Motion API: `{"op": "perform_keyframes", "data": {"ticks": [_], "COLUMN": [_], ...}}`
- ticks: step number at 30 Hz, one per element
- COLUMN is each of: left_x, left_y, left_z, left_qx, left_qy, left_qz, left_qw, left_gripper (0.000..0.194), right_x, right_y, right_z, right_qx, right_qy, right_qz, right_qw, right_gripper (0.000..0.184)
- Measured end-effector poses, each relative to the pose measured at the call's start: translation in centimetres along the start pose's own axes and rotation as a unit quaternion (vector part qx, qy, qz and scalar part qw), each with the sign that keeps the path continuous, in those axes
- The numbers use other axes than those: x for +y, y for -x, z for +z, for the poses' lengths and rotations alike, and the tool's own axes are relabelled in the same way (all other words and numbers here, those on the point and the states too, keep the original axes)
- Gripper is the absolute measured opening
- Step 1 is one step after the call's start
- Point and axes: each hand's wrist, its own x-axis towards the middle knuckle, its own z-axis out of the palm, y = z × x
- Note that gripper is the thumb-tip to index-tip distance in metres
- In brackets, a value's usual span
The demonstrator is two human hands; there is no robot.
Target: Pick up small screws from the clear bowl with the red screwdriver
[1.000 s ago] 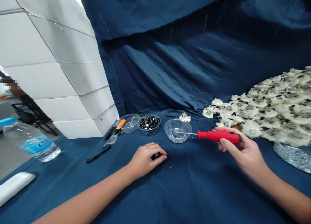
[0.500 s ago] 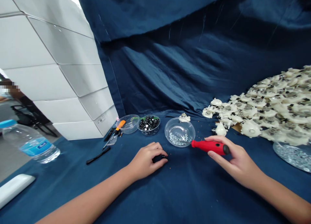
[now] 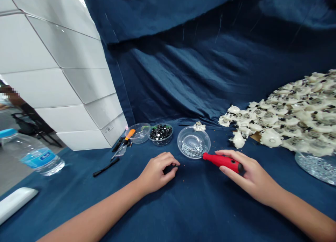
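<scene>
Okay, so closest to me is the blue cloth-covered table (image 3: pixel 210 208), with both hands working just above it. My left hand (image 3: pixel 154 171) sits on the cloth, its fingers (image 3: pixel 168 161) curled in a narrow pinch around a small dark piece (image 3: pixel 170 169), which is mostly hidden. My right hand (image 3: pixel 249 173) has its fingers wrapped around a red-handled screwdriver (image 3: pixel 222 162). The shaft reaches over the rim of a clear bowl (image 3: pixel 181 147), its tip right by the little screws (image 3: pixel 190 150) inside, though I can't tell whether it's touching them.

Compared with the frame a second ago, the screwdriver has dropped from out in the air to down by that bowl, and my right hand has come in with it. The left hand is pretty much in the same spot.

Further back, there's a bowl of shiny black bits (image 3: pixel 160 143), a clear container (image 3: pixel 136 139), and an orange-handled screwdriver (image 3: pixel 130 134). Off to the right is a big heap of white plastic parts (image 3: pixel 288 121), with a dish of screws (image 3: pixel 317 168) in front of it. Behind it all hangs a dark blue drape (image 3: pixel 183 67).
</scene>
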Motion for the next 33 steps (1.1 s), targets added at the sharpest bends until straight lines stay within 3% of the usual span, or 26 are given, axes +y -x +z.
{"op": "perform_keyframes", "data": {"ticks": [15,22,26,33], "left_x": [0.1,-0.7,-1.0,-0.8], "left_y": [0.1,-0.1,-0.3,-0.5], "left_z": [0.1,0.1,0.0,-0.3], "left_qx": [0.013,0.043,0.031,-0.003], "left_qy": [0.001,0.054,0.114,0.183], "left_qz": [-0.025,-0.113,-0.156,-0.159], "left_qw": [1.000,0.991,0.981,0.970], "left_gripper": [0.020,0.022,0.028,0.029], "right_x": [-0.4,-0.6,-0.6,-0.7], "right_y": [-0.1,0.3,0.5,0.5], "right_z": [0.0,-0.3,0.0,1.0], "right_qx": [0.057,0.133,0.102,0.015], "right_qy": [-0.052,-0.223,-0.278,-0.286], "right_qz": [0.034,0.072,0.070,0.089], "right_qw": [0.996,0.963,0.953,0.954], "right_gripper": [0.046,0.042,0.039,0.047]}}
